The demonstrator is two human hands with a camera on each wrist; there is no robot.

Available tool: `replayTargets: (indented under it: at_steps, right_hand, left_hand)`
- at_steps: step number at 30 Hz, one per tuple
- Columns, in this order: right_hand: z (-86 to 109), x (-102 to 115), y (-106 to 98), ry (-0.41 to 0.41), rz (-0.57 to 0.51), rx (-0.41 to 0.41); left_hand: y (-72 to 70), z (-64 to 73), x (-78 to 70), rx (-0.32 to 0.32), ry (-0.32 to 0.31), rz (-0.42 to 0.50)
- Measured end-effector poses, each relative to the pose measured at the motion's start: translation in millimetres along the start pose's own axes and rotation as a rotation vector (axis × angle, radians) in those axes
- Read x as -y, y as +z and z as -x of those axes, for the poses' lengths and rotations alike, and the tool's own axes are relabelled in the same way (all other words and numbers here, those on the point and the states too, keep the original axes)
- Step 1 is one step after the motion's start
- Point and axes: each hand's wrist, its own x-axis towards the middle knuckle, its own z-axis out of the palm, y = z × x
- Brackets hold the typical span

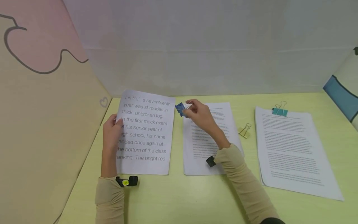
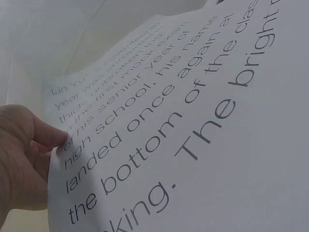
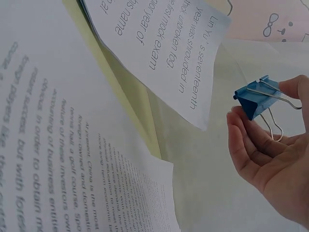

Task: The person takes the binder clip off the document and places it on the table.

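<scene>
My left hand (image 1: 111, 133) pinches the left edge of a large-print paper stack (image 1: 145, 130), thumb on the printed face. The stack's upper part is lifted off the table in the left wrist view. A blue binder clip (image 3: 258, 98) with silver wire handles is held in my right hand (image 1: 199, 115), between thumb and fingers. In the head view the clip is just right of the large-print stack's top right corner. Beneath the right hand and forearm lies a middle stack (image 1: 207, 140) of small print, partly hidden by them.
On the right lies another paper stack (image 1: 291, 149) with a teal binder clip (image 1: 280, 111) on its top edge. A yellow binder clip (image 1: 245, 132) rests between it and the middle stack. A pale wall (image 1: 209, 62) stands behind the yellow-green table (image 1: 173, 202); a patterned panel (image 1: 42, 124) rises at left.
</scene>
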Motion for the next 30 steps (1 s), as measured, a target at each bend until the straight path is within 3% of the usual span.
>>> replayTargets:
  at_steps: [5,13,22,30]
  right_hand:
    - [0.2,-2,2,0.066,-0.040,0.039]
    - [-0.9,-8,4,0.082,-0.092,0.076]
    - [-0.9,-12,6,0.083,-0.045,0.157]
    - [-1.6,-16,8,0.157,0.005,0.212]
  left_hand:
    - [-3.0,-3.1,4.8,0.042,-0.033,-0.016]
    - [-0.9,-7.1,10.5,0.084,-0.058,-0.046]
    - [1.9,-7.8,15.2,0.065,-0.052,-0.081]
    - [1.3,-9.5,16.9,0.060,-0.022,-0.111]
